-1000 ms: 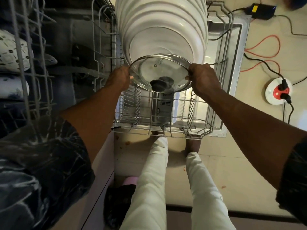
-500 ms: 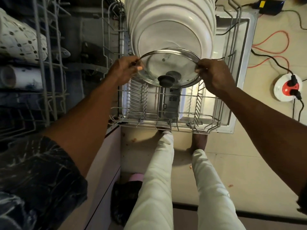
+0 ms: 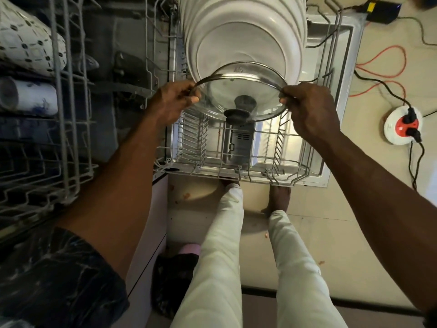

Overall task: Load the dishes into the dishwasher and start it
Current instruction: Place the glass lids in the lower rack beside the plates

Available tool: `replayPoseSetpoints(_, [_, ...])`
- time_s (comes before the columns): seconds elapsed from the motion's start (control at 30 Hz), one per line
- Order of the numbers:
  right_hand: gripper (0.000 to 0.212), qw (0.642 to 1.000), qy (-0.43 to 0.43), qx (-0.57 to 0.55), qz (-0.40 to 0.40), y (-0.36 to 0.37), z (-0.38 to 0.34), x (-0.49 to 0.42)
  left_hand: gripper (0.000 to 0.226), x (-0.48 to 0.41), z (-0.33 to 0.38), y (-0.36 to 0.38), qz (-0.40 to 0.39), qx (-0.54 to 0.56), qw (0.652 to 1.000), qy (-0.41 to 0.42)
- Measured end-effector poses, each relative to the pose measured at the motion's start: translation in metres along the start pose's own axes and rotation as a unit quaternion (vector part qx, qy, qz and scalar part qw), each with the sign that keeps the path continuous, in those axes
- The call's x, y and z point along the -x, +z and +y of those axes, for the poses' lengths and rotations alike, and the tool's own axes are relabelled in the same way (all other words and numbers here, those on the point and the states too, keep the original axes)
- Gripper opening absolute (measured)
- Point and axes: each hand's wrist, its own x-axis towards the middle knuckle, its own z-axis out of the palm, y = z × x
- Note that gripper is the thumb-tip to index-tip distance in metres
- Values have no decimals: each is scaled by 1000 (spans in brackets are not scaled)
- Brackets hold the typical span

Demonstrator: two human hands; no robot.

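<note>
Glass lid [image 3: 250, 88] above the lower rack [image 3: 236, 166], just before the white plates [image 3: 243, 31], scarcely shifted from earlier, left hand [image 3: 173, 102] and right hand [image 3: 312, 110] still pinching opposite rim edges, its print unreadable.

One lid [image 3: 243, 91]. Two hands: left hand [image 3: 172, 102], right hand [image 3: 309, 110]. Two racks [image 3: 238, 170] [image 3: 71, 129]. Two cups [image 3: 26, 43] [image 3: 28, 95]. One socket [image 3: 392, 129] with two plugs [image 3: 411, 113] [image 3: 415, 133]. Plates [image 3: 243, 31] stand too close together to count.

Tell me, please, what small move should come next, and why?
Probably lower the lid into the rack on the near side of the plates: the left hand and right hand grip its rim, and it hangs tilted above free tines.
</note>
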Motion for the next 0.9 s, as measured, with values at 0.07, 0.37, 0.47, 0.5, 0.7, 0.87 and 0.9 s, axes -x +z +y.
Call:
replayPoseSetpoints(0.07, [26,1000,16,-5,-4,6,1,4,28,0,-5,4,-5,-1,1000,-3])
replayPoseSetpoints(0.37, [20,998,35,0,-50,32,-2,0,30,-12,-15,5,16,-52,998,-35])
replayPoseSetpoints(0.47, [23,997,57,-3,-51,33,-3,-7,17,-17,-8,9,22,-74,996,-46])
replayPoseSetpoints(0.5, [24,996,67,-2,-53,34,-2,-10,13,-19,-6,10,27,-81,995,-42])
replayPoseSetpoints(0.7, [36,988,128,11,-85,34,2,-31,16,-38,2,14,49,-114,991,-53])
replayPoseSetpoints(0.87, [30,982,160,34,-98,34,2,-48,21,-53,6,17,60,-152,983,-82])
replayPoseSetpoints(0.9, [29,981,162,36,-96,36,2,-50,21,-55,6,17,61,-156,982,-93])
